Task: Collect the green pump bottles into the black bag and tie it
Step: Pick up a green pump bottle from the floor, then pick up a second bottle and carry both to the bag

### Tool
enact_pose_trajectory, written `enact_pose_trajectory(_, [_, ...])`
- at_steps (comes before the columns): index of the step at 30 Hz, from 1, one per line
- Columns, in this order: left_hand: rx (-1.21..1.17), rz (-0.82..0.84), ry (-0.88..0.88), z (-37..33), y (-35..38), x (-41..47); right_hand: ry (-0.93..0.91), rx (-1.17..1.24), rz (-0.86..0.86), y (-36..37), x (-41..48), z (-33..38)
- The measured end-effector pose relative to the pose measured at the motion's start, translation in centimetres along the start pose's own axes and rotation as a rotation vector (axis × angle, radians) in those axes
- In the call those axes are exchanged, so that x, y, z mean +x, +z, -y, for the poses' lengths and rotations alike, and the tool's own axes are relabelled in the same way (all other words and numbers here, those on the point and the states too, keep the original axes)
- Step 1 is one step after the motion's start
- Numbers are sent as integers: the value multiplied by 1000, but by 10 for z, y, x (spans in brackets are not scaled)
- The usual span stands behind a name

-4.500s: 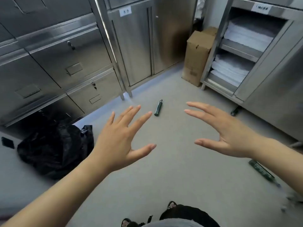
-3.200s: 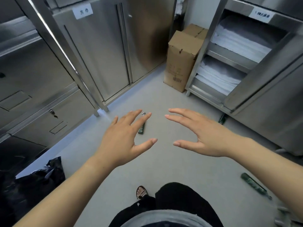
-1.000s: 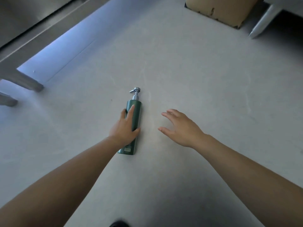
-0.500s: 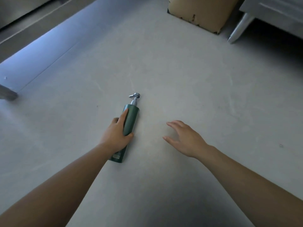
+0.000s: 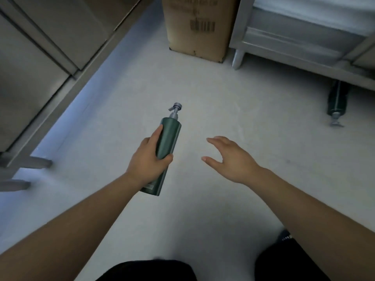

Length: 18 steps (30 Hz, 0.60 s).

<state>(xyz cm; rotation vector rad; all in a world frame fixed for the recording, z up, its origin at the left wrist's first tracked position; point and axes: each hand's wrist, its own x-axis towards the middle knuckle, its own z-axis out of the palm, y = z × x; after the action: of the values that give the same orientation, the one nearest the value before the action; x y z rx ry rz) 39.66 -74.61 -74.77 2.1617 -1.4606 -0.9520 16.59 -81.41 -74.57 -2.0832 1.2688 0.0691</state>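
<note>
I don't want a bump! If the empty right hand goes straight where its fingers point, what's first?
Probably the green pump bottle held by the left hand, though depth is unclear.

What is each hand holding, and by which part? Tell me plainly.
The left hand grips a green pump bottle round the lower middle of its body, pump end pointing away. The right hand is open and holds nothing.

**Where things sit**

My left hand (image 5: 149, 161) holds a pump bottle (image 5: 168, 138), pump end away from me; my right hand (image 5: 231, 159) is to its right, apart. Ahead, a cardboard box (image 5: 200, 27) stands between cabinets (image 5: 40, 57) on the left and a shelf unit (image 5: 304, 41) on the right. A second bottle (image 5: 336, 100) lies partly under that unit.
</note>
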Motion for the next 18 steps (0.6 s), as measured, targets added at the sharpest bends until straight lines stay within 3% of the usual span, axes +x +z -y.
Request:
enact_pose_trajectory(11, [-88, 204, 172, -330, -193, -152, 211, 248, -150, -297, -258, 118])
enact_pose_trajectory(18, [-141, 304, 399, -502, -210, -226, 355, 285, -413, -406, -403, 129])
